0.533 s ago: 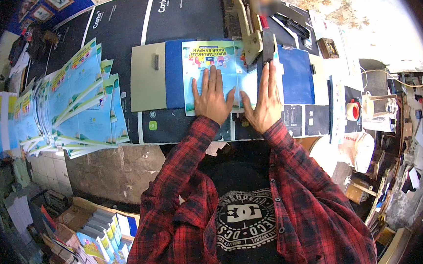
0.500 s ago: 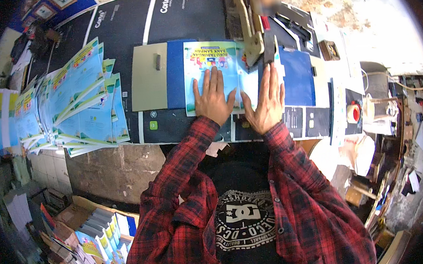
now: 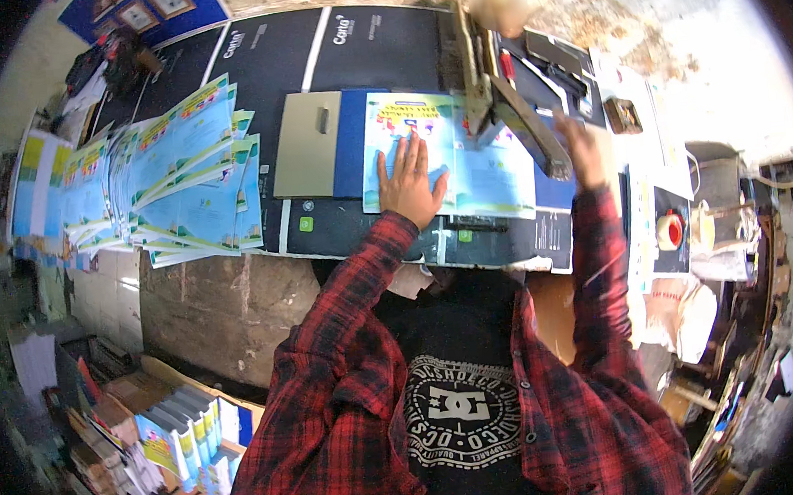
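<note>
My left hand (image 3: 410,184) lies flat, fingers spread, on the left half of an open light-blue printed booklet cover (image 3: 493,176). The cover rests over a blue board (image 3: 355,140) with a grey panel (image 3: 307,148) at its left. A long-armed metal device (image 3: 528,128), with a lever slanting toward the near right, stands over the cover's far part and hides some of it. Just right of the lever's end is my right hand (image 3: 583,150), raised and smeared by motion. Whether it touches the lever or holds anything cannot be made out.
Fanned light-blue printed covers (image 3: 184,170) lie on the table's left side. A tape roll (image 3: 669,228) sits at the right, with a small dark box (image 3: 623,116) farther back. Below left, a carton holds several upright books (image 3: 184,437). Tools (image 3: 554,66) lie behind the device.
My right hand has come off the cover and moved right. The lever has swung toward the near right. My left hand still presses flat on the cover; the whole view has shifted slightly.
</note>
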`<state>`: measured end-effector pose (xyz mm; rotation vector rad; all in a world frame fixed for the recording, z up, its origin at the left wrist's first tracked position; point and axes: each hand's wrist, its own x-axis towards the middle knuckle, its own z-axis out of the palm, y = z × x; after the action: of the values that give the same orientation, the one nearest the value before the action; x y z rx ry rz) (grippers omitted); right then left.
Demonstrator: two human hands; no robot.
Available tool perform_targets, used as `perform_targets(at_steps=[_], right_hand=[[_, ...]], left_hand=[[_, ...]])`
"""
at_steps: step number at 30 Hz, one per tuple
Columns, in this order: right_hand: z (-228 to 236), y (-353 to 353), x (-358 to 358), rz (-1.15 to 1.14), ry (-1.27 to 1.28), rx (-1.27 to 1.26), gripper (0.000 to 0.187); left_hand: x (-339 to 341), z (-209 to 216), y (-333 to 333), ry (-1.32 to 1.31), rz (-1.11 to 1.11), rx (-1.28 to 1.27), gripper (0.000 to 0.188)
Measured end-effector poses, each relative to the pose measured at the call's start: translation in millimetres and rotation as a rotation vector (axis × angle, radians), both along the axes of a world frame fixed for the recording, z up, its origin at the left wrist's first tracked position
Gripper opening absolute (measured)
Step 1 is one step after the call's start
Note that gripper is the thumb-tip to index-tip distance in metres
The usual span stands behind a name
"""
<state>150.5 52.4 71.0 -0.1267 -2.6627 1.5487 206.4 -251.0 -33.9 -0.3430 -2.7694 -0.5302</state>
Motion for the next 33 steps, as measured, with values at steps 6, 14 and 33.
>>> perform_targets(at_steps=[6, 14, 33], right_hand=[[-114, -7, 31, -0.27, 0.187, -0.357, 0.042], [-90, -54, 28, -0.254, -0.051, -0.339, 0.046], [143, -109, -13, 0.145, -0.107, 0.007, 0.075]], left_hand=[[3, -5, -1, 0.035, 0.014, 0.033, 0.068], [0, -11, -45, 0.032, 0.041, 0.025, 0.068], [-2, -1, -68, -0.063, 0.089, -0.02, 0.069]])
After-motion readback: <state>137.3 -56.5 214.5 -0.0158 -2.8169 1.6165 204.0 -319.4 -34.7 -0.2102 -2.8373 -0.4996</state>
